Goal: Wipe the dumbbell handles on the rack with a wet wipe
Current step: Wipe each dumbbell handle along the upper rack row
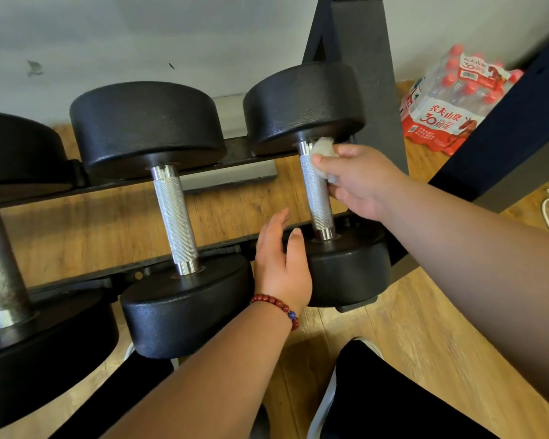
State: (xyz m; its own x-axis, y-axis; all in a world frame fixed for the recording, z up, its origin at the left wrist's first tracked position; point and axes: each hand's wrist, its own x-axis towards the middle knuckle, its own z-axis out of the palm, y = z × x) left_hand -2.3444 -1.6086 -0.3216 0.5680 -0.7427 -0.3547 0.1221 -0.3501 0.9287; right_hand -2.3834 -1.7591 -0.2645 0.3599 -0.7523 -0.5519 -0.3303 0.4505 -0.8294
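Our right hand [358, 182] pinches a crumpled white wipe [322, 150] to the rightmost knurled handle [318, 201] | left hand [281, 267] slack, empty, maybe touching near head [349, 270].

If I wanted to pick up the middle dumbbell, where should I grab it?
Probably the middle dumbbell's knurled silver handle, coming down from above. It is slim, lies bare between the two wide black ends, and nothing covers its top.
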